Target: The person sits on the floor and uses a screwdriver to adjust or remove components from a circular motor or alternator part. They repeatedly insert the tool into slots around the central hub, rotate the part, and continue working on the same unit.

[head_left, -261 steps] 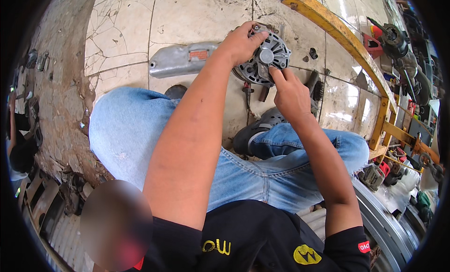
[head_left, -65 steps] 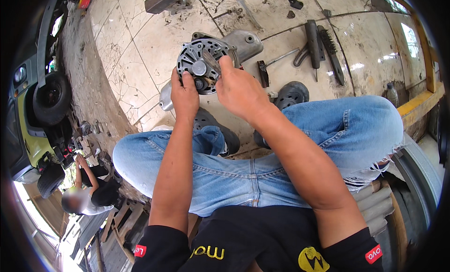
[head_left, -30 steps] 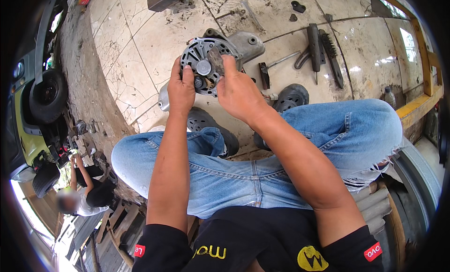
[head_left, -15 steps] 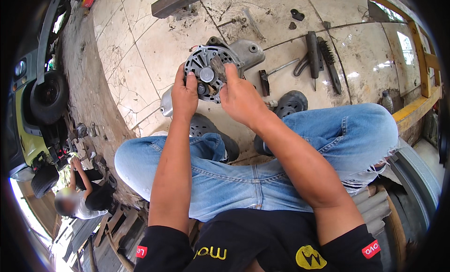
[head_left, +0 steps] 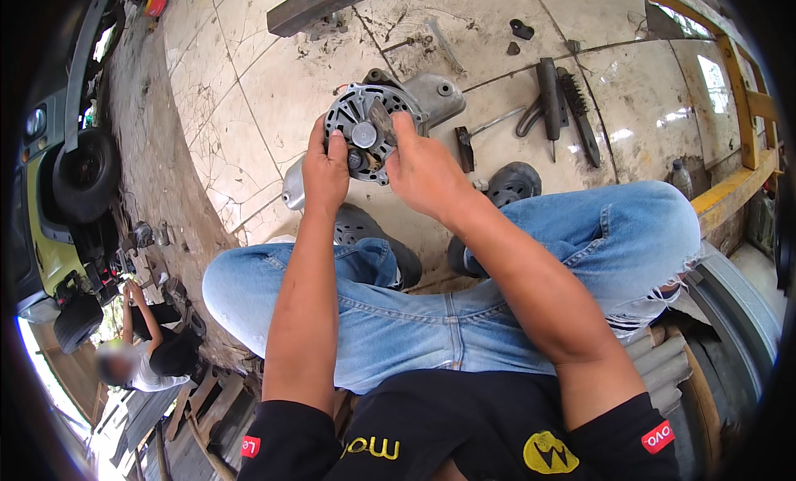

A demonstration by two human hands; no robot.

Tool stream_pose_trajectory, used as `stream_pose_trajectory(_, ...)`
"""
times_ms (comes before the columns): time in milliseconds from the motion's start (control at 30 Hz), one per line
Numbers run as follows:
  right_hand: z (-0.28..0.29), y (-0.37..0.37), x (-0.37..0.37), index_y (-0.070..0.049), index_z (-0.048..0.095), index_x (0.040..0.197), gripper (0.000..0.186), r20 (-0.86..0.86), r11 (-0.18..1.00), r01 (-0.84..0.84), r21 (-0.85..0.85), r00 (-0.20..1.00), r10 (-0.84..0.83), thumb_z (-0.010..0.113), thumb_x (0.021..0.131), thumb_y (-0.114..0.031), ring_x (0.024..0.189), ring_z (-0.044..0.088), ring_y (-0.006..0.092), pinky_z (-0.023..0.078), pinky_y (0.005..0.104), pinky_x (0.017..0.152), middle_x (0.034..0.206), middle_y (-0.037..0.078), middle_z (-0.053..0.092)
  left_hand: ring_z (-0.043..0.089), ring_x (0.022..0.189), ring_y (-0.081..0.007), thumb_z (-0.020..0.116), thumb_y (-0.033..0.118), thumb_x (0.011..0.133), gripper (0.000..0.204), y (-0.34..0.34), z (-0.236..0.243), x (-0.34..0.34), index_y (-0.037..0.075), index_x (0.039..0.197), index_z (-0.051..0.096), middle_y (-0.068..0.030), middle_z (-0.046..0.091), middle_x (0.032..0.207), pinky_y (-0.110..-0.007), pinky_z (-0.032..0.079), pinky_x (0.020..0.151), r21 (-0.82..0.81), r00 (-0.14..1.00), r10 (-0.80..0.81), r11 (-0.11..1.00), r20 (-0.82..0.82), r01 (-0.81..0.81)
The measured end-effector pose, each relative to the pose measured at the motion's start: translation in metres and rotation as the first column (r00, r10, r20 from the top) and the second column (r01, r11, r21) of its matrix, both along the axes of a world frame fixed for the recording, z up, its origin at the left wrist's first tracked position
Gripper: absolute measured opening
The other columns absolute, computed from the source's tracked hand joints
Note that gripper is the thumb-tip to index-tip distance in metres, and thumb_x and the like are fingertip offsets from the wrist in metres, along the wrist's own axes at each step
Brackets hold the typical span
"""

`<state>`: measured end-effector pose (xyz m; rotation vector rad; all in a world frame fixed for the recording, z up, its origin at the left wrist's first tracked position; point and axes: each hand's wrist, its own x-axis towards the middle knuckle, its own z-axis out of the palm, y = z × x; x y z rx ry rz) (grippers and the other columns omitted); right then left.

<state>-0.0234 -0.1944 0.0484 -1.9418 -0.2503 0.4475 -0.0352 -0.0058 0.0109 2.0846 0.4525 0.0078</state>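
Note:
A round grey metal alternator (head_left: pixel 363 135) with a slotted end faces up above the floor, over a larger silver metal part (head_left: pixel 437 98) that shows beyond it. My left hand (head_left: pixel 326 172) is closed on the alternator's left rim, thumb on top. Pinched between the thumb and fingers of my right hand (head_left: pixel 425 172) is a flat, dark grey-brown piece (head_left: pixel 381 119). Its end lies against the slotted face, right of the round centre cap. What kind of piece it is cannot be made out.
On the tiles to the right lie a hammer (head_left: pixel 464 148), a dark-handled tool (head_left: pixel 548 87) and a wire brush (head_left: pixel 579 112). A metal beam (head_left: pixel 319 7) crosses the far side. A yellow frame (head_left: pixel 738 187) stands at right. Another person (head_left: pixel 149 348) sits at far left near a vehicle (head_left: pixel 54 207).
The view has shifted very slightly. Both hands keep their hold, and the flat piece stays against the alternator's face with hardly any visible movement.

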Motion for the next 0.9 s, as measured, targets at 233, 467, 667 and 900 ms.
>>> stream_pose_trajectory(233,0.002,0.0,0.003,0.001,0.034,0.114,0.031,-0.044,0.999,0.003,-0.032,0.999,-0.004,0.05,0.089,-0.006,0.072,0.058,0.054,0.043,0.0606,0.067,0.072,0.034,0.06,0.061,0.098,-0.0182,0.049,0.023,0.101,0.04,-0.006,0.006,0.001,0.003,0.136,0.05,-0.0135,0.066,0.111,-0.029,0.048,0.087,-0.002,1.0,0.002,1.0,-0.013,-0.002)
stream_pose_trajectory(467,0.004,0.0,0.001,0.004,0.033,0.117,0.033,-0.057,0.994,0.097,-0.044,0.993,-0.099,0.049,0.09,-0.006,0.07,0.058,0.0534,0.043,0.0595,0.066,0.07,0.033,0.059,0.061,0.096,-0.0177,0.049,0.025,0.101,0.041,-0.002,-0.006,-0.004,0.002,0.136,0.049,-0.0127,0.066,0.108,-0.029,0.048,0.086,0.007,0.999,0.009,1.0,0.045,-0.009)
stream_pose_trajectory(667,0.013,-0.007,-0.006,0.005,0.032,0.119,0.034,-0.113,0.994,0.095,-0.051,0.989,-0.1,0.048,0.09,-0.005,0.07,0.059,0.0525,0.043,0.0586,0.064,0.071,0.034,0.059,0.062,0.097,-0.0191,0.05,0.026,0.101,0.045,-0.011,-0.003,-0.008,0.001,0.138,0.048,-0.0141,0.067,0.11,-0.031,0.048,0.087,0.001,0.997,0.078,0.997,0.017,-0.078)
stream_pose_trajectory(900,0.013,0.001,-0.005,0.005,0.031,0.118,0.034,-0.139,0.998,0.065,-0.026,0.988,-0.068,0.047,0.09,-0.005,0.07,0.059,0.0535,0.043,0.0593,0.066,0.072,0.034,0.059,0.063,0.099,-0.0216,0.051,0.028,0.101,0.049,-0.012,-0.009,-0.009,-0.002,0.139,0.047,-0.0176,0.066,0.113,-0.032,0.049,0.088,0.063,0.993,0.119,0.991,0.013,-0.12)
